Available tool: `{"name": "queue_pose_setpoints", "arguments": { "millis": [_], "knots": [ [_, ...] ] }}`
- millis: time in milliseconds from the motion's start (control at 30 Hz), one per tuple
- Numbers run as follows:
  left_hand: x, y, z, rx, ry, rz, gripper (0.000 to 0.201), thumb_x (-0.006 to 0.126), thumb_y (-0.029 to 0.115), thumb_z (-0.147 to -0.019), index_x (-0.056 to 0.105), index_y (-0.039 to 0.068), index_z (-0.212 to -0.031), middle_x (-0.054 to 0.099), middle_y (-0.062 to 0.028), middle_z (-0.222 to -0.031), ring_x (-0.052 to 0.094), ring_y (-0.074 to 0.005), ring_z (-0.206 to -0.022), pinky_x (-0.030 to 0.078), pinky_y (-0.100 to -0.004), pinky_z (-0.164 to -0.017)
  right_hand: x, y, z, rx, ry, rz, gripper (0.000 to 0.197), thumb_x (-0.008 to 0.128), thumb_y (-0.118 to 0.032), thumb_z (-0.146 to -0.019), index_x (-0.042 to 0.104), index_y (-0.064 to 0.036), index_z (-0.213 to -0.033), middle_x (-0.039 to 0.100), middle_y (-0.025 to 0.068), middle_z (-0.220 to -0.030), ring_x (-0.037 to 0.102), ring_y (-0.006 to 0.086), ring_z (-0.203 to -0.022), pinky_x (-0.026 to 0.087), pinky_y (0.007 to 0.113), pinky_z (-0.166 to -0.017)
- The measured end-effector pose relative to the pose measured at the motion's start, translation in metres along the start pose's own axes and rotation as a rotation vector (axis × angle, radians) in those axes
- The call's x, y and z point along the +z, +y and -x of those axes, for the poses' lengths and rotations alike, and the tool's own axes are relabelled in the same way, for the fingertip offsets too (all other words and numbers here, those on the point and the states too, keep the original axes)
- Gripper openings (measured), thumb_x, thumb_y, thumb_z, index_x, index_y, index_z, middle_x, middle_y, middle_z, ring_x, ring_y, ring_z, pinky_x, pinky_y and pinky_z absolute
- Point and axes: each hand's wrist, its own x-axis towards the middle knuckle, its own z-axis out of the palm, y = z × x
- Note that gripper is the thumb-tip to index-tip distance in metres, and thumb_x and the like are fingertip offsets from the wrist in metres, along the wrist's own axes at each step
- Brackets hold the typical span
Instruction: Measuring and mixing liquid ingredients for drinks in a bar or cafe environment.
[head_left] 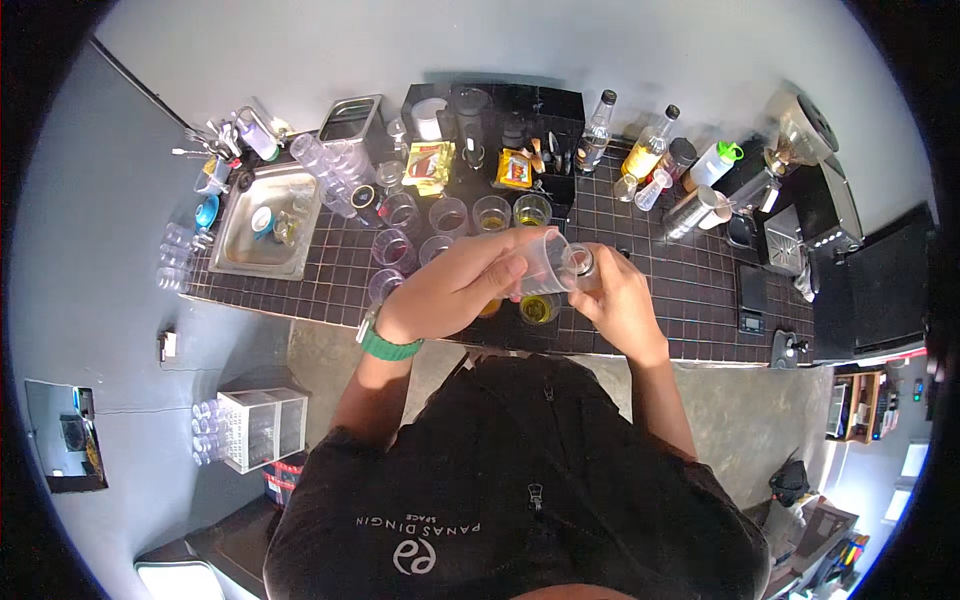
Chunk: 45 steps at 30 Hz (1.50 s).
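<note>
My left hand (450,285) is closed round a clear plastic cup (548,264), tilted with its mouth toward my right hand. My right hand (624,308) grips a small clear container (581,262) whose round opening meets the cup's rim; whether liquid passes between them I cannot tell. Below them on the black tiled counter (690,320) stands a cup of yellow-green liquid (538,309). Behind my hands are more clear cups (449,215), with yellow liquid in a back-row cup (531,209). My left forearm and hand hide part of this group.
A steel sink (228,240) and stacked plastic cups (335,172) lie left. Sachets (430,166) sit at the back beside a black shelf unit (555,105). Farther right stand syrup bottles (651,143), a steel pitcher (692,212), a digital scale (751,300) and a coffee grinder (800,135).
</note>
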Motion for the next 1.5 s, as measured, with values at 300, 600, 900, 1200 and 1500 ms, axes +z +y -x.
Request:
{"name": "queue_pose_setpoints", "arguments": {
  "millis": [300,600,900,1200,1500],
  "knots": [
    [-0.012,0.029,-0.003,-0.172,-0.031,-0.137,0.044,0.043,0.025,-0.108,0.05,-0.001,-0.143,0.07,-0.0113,-0.084,0.063,-0.0186,-0.066,0.051,-0.031,-0.068,0.007,0.003,0.003,-0.047,-0.004,0.031,0.048,0.076,-0.03,-0.083,0.057,0.0007,-0.114,0.066,0.0183,-0.098,0.065,0.0403,-0.092,0.053,0.046,-0.082],
    [-0.016,0.041,-0.01,-0.216,-0.118,-0.3,0.044,0.042,0.029,-0.109,0.052,0.0,-0.14,0.071,-0.0141,-0.084,0.065,-0.0255,-0.068,0.05,-0.0343,-0.069,0.006,0.002,0.005,-0.089,-0.008,0.059,0.043,0.076,-0.022,-0.079,0.059,0.0015,-0.111,0.066,0.0177,-0.099,0.065,0.0391,-0.094,0.053,0.046,-0.084],
    [-0.012,0.043,-0.013,-0.232,-0.126,-0.398,0.048,0.039,0.035,-0.109,0.055,-0.001,-0.136,0.069,-0.0181,-0.084,0.066,-0.029,-0.076,0.049,-0.0367,-0.074,0.006,0.009,0.009,-0.073,-0.016,0.066,0.046,0.078,-0.018,-0.074,0.06,0.0004,-0.112,0.066,0.0176,-0.102,0.065,0.0393,-0.097,0.052,0.046,-0.088],
    [-0.008,0.053,-0.026,-0.336,-0.18,-0.417,0.047,0.041,0.034,-0.108,0.056,-0.003,-0.133,0.065,-0.025,-0.079,0.067,-0.0396,-0.076,0.049,-0.0434,-0.071,0.005,0.016,0.014,-0.066,-0.024,0.086,0.045,0.077,-0.015,-0.071,0.061,-0.0003,-0.111,0.066,0.0161,-0.099,0.064,0.0381,-0.096,0.053,0.045,-0.085],
    [-0.006,0.048,-0.031,-0.324,-0.2,-0.387,0.047,0.039,0.033,-0.109,0.056,-0.003,-0.133,0.068,-0.0248,-0.085,0.068,-0.0375,-0.077,0.05,-0.0424,-0.071,0.001,0.017,0.015,-0.05,-0.035,0.065,0.045,0.077,-0.015,-0.07,0.061,0.0001,-0.11,0.066,0.0159,-0.1,0.064,0.0382,-0.096,0.052,0.045,-0.086]
  ]
}}
